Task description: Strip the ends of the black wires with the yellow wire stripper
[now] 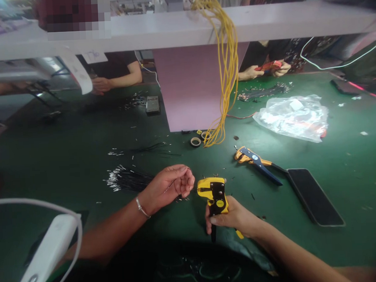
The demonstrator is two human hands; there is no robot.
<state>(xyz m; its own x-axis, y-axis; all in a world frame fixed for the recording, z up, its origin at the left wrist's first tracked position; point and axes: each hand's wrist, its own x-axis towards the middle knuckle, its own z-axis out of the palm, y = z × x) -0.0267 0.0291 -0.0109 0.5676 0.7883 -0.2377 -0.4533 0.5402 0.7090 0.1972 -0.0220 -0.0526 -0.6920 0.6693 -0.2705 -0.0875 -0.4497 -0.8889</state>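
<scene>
Gripping with right hand (231, 217) a wire stripper (212, 194), long axis running away from the body, nose pointing left; pinching thin wire (168, 186) in left hand (173, 183), near that nose.

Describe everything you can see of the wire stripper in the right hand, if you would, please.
The wire stripper has a yellow head with dark parts and small screws, a round yellow label and black-and-yellow handles that look like plastic. It is held roughly upright above the green table, its head just right of the left hand. The right hand grips it, hiding some of the handles.
</scene>
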